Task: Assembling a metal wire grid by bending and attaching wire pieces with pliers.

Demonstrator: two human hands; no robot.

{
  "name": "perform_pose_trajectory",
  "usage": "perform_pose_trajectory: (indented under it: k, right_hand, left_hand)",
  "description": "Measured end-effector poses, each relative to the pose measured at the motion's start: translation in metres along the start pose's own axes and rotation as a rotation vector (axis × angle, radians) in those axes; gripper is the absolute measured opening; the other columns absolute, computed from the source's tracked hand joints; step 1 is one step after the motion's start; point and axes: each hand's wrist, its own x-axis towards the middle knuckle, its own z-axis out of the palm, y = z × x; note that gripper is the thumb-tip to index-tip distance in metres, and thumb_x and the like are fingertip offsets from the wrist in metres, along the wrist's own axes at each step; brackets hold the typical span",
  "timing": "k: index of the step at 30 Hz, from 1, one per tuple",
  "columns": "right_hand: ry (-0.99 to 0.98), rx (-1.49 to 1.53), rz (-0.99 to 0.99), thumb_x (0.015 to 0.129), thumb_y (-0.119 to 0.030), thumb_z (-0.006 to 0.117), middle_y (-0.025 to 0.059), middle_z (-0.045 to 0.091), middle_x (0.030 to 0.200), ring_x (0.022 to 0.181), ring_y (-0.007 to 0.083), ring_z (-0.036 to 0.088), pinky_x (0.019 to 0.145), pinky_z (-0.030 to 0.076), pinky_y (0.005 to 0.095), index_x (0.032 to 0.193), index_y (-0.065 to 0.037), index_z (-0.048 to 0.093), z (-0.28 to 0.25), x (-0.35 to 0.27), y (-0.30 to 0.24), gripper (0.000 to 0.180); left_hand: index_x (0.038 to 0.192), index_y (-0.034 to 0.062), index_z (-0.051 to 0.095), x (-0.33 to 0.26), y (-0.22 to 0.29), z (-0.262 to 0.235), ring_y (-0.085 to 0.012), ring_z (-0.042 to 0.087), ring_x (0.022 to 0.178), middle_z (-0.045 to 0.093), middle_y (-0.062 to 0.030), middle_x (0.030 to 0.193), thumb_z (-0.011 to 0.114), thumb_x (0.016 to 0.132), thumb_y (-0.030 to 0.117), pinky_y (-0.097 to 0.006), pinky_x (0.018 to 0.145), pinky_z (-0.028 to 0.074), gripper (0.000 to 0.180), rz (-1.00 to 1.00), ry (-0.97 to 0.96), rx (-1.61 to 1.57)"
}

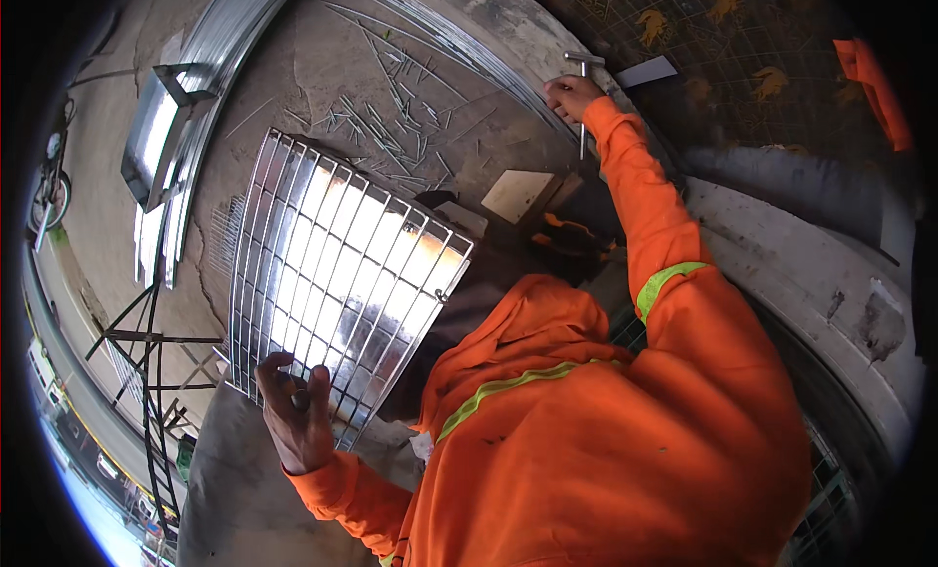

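A curved wire grid panel (381,262) of thin metal bars stands in front of me, over a bright shiny sheet. My left hand (296,416) is at its lower left edge, with fingers bent around the outer wires and thumb against the grid. The fingertips are partly hidden. Out to the far right, my right hand (573,95) is closed around a T-shaped metal tool (584,137), which looks like a hammer with a thin rod handle. Its head sticks out above my fist and the rod below.
Cut wire pieces (386,132) litter the ground beyond the grid, beside long metal rods (469,49). At left stand metal strips (210,79) and a dark metal frame (151,337). A pale block (518,194) and orange-handled pliers (572,233) lie near my right arm. A concrete ledge (801,254) runs along the right.
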Motion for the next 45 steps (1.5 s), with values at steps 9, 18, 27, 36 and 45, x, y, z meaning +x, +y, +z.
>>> perform_pose_trajectory:
  k: [9,18,27,36,45]
  right_hand:
    - [-0.106,-0.384,0.007,0.089,-0.018,0.063,0.0029,0.073,0.092,0.07,0.015,0.064,0.059,0.05,0.0323,0.106,-0.007,0.073,0.048,0.085,0.062,0.022]
    - [-0.143,-1.499,-0.118,0.088,-0.016,0.063,0.0177,0.067,0.125,0.117,0.0366,0.063,0.1,0.049,0.0476,0.118,-0.008,0.07,0.096,0.261,0.222,0.032]
    - [0.19,-0.47,-0.061,0.084,-0.011,0.065,0.0228,0.054,0.14,0.135,0.0397,0.049,0.112,0.04,0.0455,0.142,-0.008,0.046,0.231,0.201,0.101,0.061]
    - [0.291,-0.443,0.283,0.085,-0.033,0.069,0.0183,0.073,0.117,0.109,0.0375,0.07,0.092,0.054,0.0426,0.119,-0.006,0.071,0.22,0.217,0.09,0.044]
    - [0.006,0.556,-0.052,0.093,-0.012,0.07,0.0034,0.064,0.074,0.059,0.0171,0.064,0.053,0.052,0.033,0.113,-0.007,0.065,0.131,0.117,0.007,0.022]
  left_hand:
    - [0.115,0.0036,0.054,0.001,0.002,0.005,-0.0091,0.041,0.062,0.046,0.0019,0.07,0.074,0.09,0.026,-0.027,0.058,0.032,0.04,-0.131,0.081,-0.07]
    - [0.113,0.0031,0.053,0.0,-0.012,-0.017,-0.0073,0.045,0.062,0.05,-0.0002,0.074,0.077,0.085,0.041,-0.024,0.057,0.032,0.053,-0.298,-0.097,-0.354]
    - [0.109,-0.0005,0.051,-0.016,-0.01,-0.03,-0.0099,0.05,0.053,0.052,-0.0022,0.067,0.078,0.08,0.05,-0.023,0.049,0.037,0.064,-0.407,-0.055,-0.495]
    - [0.11,-0.0018,0.055,-0.02,-0.005,-0.035,-0.0089,0.053,0.061,0.06,-0.0041,0.069,0.081,0.081,0.044,-0.023,0.059,0.038,0.06,-0.407,-0.035,-0.476]
    - [0.111,0.0018,0.058,-0.002,0.043,-0.02,-0.0132,0.044,0.05,0.05,-0.0031,0.054,0.078,0.087,0.036,-0.031,0.052,0.036,0.046,-0.213,-0.028,-0.089]
